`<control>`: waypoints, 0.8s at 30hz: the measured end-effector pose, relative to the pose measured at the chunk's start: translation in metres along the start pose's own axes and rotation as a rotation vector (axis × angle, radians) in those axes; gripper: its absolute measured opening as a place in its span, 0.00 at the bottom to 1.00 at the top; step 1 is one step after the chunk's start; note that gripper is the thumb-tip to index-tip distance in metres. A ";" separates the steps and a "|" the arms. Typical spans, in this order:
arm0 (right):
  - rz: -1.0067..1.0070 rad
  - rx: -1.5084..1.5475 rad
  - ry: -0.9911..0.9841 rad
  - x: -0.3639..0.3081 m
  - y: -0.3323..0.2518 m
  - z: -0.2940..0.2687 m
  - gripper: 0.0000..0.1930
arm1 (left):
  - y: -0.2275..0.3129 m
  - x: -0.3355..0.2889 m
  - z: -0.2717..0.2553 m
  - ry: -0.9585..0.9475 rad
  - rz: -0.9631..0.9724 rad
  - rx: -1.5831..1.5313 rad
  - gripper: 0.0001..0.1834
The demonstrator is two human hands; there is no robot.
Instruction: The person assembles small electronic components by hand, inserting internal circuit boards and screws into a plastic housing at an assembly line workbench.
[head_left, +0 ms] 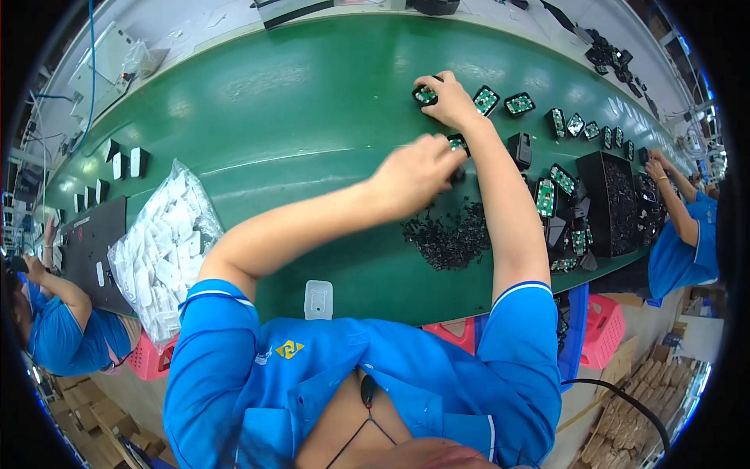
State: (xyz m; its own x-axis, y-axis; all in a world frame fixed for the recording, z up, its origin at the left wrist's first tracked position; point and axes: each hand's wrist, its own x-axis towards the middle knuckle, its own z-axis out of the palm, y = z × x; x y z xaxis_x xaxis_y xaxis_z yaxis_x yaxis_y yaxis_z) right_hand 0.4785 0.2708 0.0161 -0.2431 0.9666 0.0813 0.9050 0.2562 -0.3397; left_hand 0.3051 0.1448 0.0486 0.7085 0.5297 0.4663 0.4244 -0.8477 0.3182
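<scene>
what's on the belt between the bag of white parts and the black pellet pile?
Head view: between the bag of white parts and the black pellet pile the green belt is bare; only the person's left forearm crosses above that stretch.

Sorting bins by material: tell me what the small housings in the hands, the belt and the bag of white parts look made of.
Housings: black moulded plastic, probably, matte shells around green circuit boards. Belt: green rubber or vinyl, soft sheen. Bag: clear thin plastic film, crinkled and glossy; white parts inside look plastic.
</scene>
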 end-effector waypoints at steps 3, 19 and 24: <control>0.050 -0.109 0.054 -0.016 -0.004 -0.026 0.27 | 0.026 0.007 0.027 0.004 0.093 -0.102 0.19; 0.698 -0.628 0.123 -0.197 0.086 -0.124 0.26 | 0.059 0.033 0.063 -0.071 0.140 -0.128 0.33; 0.435 -0.484 0.195 -0.143 0.064 -0.086 0.27 | 0.022 0.021 0.017 0.211 0.086 -0.071 0.24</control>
State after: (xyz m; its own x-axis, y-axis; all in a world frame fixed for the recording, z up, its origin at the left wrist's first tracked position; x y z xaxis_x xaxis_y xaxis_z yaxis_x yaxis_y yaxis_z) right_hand 0.6012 0.1497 0.0628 0.2047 0.9549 0.2151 0.9716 -0.2249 0.0739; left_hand 0.3387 0.1364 0.0519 0.6038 0.4559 0.6539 0.3216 -0.8899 0.3235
